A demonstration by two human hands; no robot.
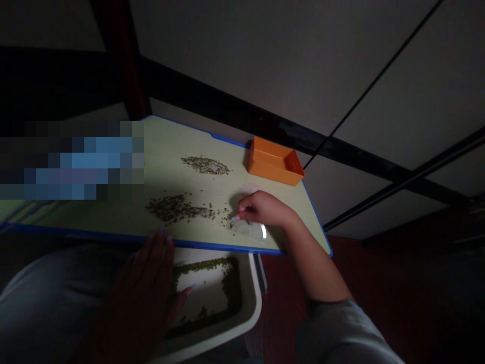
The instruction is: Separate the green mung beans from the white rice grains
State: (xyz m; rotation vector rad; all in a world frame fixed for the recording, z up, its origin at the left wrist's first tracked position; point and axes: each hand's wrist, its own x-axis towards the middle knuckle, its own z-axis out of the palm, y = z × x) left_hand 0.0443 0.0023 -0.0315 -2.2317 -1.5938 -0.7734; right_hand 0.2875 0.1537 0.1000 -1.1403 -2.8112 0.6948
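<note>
As the right hand [259, 206] pinches a clear, curved plastic piece [248, 231] beside small greenish-brown grains [170, 208] on a pale, blue-edged table [162, 141], the left hand [146, 275] spreads empty fingers near a white plastic basin [258, 298]; low, gentle strokes should limit scatter.

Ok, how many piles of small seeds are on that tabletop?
2: a far pile left of the orange box, and a near pile left of the right hand. More may be hidden in the pixelated part.
</note>
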